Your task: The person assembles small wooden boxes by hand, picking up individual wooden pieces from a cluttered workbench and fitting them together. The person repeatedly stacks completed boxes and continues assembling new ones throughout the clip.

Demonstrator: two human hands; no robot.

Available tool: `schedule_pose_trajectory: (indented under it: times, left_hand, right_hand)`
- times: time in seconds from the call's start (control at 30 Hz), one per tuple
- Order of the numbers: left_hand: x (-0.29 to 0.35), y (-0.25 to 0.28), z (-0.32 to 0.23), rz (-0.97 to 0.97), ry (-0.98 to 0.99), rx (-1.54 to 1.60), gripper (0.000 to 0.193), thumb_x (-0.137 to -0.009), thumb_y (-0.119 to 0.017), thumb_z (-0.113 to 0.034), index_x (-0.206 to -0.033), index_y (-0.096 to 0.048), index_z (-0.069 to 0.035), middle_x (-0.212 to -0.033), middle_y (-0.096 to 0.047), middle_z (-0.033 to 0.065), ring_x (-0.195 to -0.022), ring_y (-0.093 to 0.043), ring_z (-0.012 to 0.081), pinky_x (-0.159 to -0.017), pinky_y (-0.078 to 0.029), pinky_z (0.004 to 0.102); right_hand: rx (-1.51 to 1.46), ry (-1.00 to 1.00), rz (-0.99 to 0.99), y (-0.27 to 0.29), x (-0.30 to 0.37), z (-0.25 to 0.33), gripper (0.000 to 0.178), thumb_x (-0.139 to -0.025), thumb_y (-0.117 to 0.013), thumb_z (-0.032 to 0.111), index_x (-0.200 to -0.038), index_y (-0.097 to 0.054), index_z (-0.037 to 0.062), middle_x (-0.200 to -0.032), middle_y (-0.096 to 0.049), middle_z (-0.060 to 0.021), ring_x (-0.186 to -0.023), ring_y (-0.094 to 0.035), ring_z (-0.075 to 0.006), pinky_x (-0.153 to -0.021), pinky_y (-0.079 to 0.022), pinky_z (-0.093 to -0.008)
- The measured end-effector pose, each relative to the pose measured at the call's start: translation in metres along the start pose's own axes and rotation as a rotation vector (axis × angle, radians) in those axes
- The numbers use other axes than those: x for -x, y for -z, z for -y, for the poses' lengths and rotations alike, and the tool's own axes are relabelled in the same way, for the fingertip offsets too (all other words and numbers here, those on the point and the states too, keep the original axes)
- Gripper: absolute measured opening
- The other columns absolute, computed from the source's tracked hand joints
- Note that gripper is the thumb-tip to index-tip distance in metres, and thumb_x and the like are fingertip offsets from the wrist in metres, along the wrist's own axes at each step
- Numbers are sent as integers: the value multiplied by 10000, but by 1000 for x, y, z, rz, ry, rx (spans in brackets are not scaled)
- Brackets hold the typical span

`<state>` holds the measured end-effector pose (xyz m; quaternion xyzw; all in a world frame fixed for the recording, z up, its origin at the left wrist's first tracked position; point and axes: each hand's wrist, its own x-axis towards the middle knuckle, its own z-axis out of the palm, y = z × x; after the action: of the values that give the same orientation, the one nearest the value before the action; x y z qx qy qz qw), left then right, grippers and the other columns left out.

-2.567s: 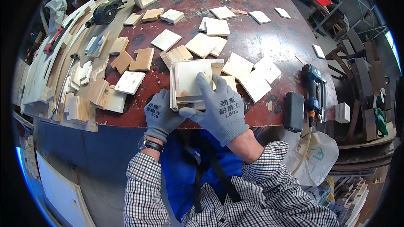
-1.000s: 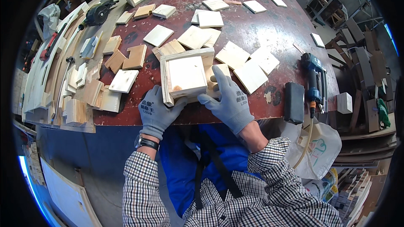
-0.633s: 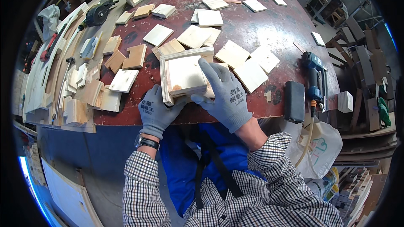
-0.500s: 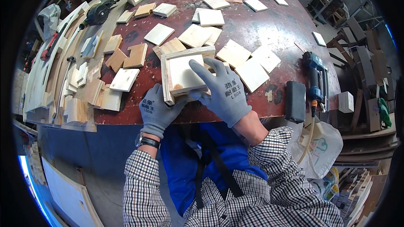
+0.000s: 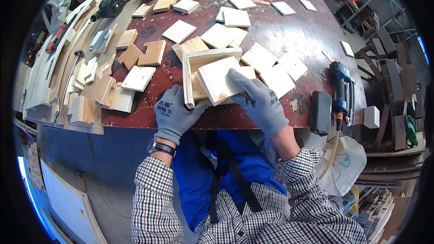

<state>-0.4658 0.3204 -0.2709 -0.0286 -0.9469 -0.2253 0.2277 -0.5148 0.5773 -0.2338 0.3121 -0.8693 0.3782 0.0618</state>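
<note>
Here, two gloved hands, left gripping one wooden frame, right pinching one board

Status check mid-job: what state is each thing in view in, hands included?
Wooden frame: two walls meeting at a corner, partly covered
Square board: held askew, overlapping the frame
Right hand: gloved, gripping the board
Left hand: gloved, at the frame's near-left corner, fingers partly hidden
Blue air tool: lying on the table, hose attached
Loose boards: scattered, some overlapping
Wristwatch: strapped on
</note>
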Motion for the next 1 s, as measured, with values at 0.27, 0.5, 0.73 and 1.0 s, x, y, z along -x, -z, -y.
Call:
schedule_pose_trajectory:
  times: [0.27,0.5,0.73,1.0]
  left_hand:
    - [1,1,1,61,41,-8,538,-800,-883,-492,-1096,-727,-70,-966,-729,135,-877,-729,354,-736,-587,454]
    - [1,4,0,55,22,-7,516,-804,-874,-502,-1065,-732,-81,-973,-710,127,-885,-713,351,-749,-577,454]
    - [2,3,1,74,27,17,520,-810,-866,-499,-1073,-729,-71,-955,-694,122,-872,-698,345,-745,-572,451]
    - [4,1,4,14,-19,-53,499,-770,-876,-538,-962,-694,-115,-926,-659,74,-873,-687,286,-701,-574,438]
  right_hand:
    - [-818,-499,-47,4,-12,26,526,-1010,-708,174,-1506,-584,55,-1194,-672,-78,-898,-628,-107,-801,-554,-240]
    - [-993,-535,-157,19,-5,9,451,-958,-719,155,-1398,-685,65,-1136,-711,-34,-891,-627,-78,-747,-548,-228]
    - [-973,-315,-296,46,-25,7,779,-846,-737,95,-1580,-489,21,-1232,-675,-93,-960,-623,-106,-826,-524,-263]
    - [-691,-196,303,95,-71,17,922,-731,-726,102,-1599,-442,-24,-1053,-641,-88,-945,-652,-145,-823,-545,-288]
